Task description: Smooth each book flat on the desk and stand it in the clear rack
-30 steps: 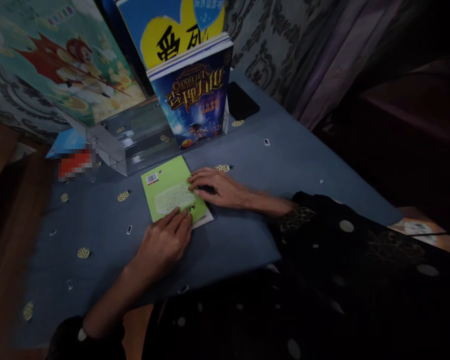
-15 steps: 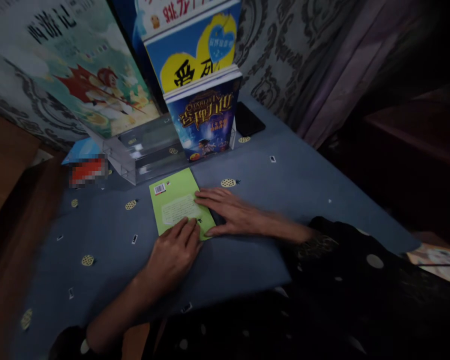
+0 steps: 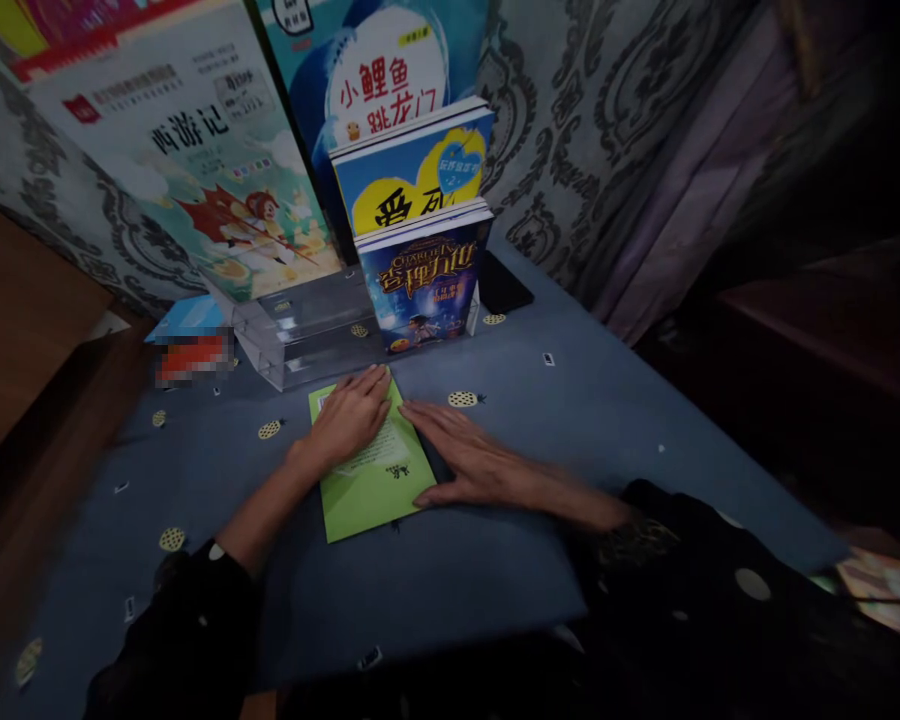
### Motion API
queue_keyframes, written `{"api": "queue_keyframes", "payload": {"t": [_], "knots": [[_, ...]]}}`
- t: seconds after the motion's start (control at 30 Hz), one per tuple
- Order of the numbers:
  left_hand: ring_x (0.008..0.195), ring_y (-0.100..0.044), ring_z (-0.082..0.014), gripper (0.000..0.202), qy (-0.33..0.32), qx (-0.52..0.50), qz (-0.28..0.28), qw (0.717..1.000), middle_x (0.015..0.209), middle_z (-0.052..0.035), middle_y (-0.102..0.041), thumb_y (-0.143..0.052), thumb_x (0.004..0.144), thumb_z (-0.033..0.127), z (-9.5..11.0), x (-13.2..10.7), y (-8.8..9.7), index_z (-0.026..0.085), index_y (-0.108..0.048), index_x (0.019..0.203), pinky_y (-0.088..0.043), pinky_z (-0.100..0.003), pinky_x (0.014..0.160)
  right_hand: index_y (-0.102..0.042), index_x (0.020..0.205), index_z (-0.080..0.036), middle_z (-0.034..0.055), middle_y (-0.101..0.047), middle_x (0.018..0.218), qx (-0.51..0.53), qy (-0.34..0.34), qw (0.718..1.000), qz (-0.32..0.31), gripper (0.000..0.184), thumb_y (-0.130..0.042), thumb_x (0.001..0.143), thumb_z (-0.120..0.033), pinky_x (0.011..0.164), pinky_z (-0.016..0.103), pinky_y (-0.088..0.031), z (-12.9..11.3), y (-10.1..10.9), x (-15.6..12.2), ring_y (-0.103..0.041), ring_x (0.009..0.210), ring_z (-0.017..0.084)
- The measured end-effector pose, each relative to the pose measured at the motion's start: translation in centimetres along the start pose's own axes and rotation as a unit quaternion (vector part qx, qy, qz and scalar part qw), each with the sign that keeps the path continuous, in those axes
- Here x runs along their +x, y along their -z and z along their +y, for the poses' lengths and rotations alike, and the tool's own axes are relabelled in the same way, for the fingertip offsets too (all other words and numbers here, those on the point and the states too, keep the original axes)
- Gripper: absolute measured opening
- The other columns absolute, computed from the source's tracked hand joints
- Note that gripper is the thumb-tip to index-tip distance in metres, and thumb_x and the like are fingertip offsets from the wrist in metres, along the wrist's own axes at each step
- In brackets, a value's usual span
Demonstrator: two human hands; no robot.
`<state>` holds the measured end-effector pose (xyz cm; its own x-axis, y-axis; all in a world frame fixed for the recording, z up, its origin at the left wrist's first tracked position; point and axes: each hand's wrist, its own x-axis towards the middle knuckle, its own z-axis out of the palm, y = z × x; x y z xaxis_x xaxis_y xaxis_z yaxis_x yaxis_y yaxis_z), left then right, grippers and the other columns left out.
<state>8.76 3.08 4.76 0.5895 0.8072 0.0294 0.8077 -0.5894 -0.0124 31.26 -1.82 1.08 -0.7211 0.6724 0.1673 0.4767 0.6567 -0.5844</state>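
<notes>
A thin green book (image 3: 375, 485) lies back cover up on the blue patterned tablecloth (image 3: 555, 420). My left hand (image 3: 351, 415) rests flat on the far half of the book, fingers stretched toward the clear stand. At the book's right edge my right hand (image 3: 465, 458) lies flat on the cloth, fingers spread and touching the book's edge. Neither hand grips anything.
A clear acrylic book stand (image 3: 300, 325) holds upright books: a dark blue one (image 3: 424, 285) in front, a blue-yellow one (image 3: 412, 180) behind, larger picture books (image 3: 217, 190) at the back. A black phone (image 3: 504, 285) lies by the wall. A red packet (image 3: 195, 358) sits left.
My left hand slid from the book's near edge up onto its far half, covering the barcode. The right hand shifted a little along the right edge. The view tilted upward.
</notes>
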Motion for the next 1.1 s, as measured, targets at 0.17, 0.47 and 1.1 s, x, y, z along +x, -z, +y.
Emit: {"api": "queue_keyframes", "payload": {"t": [0.17,0.47,1.1], "knots": [[0.152,-0.027,-0.0234,0.054,-0.053,-0.031,-0.033,0.998,0.161,-0.0152,-0.033,-0.033,0.105,0.034,2.4,-4.1,-0.4,0.01,-0.033,0.153,-0.023,-0.049,0.124,-0.008,0.161,-0.015,0.0211,-0.026,0.163,-0.008,0.02,1.0,0.021,0.112,-0.065,0.082,-0.069,0.12,0.056,-0.028,0.4,-0.5,0.0,-0.025,0.151,0.035],[0.155,-0.011,-0.0237,0.06,-0.006,-0.095,-0.042,0.995,0.167,-0.0085,-0.021,-0.031,0.106,0.048,0.9,-10.6,-0.6,0.026,-0.018,0.16,-0.013,-0.051,0.126,-0.032,0.157,-0.019,0.0182,-0.028,0.164,-0.04,0.033,0.999,-0.009,0.094,-0.062,0.084,-0.07,0.123,0.057,-0.024,0.5,-0.1,0.3,-0.024,0.151,0.035],[0.153,0.002,-0.0408,0.106,0.004,-0.162,-0.066,0.985,0.166,-0.0136,0.011,-0.066,0.089,0.054,6.5,-20.0,-0.3,0.031,0.009,0.16,-0.029,-0.063,0.117,-0.027,0.159,-0.028,0.0103,-0.036,0.161,-0.106,0.107,0.987,-0.052,0.099,-0.081,0.076,-0.036,0.113,0.051,-0.046,-5.8,-3.8,-10.6,-0.038,0.146,0.034]]}}
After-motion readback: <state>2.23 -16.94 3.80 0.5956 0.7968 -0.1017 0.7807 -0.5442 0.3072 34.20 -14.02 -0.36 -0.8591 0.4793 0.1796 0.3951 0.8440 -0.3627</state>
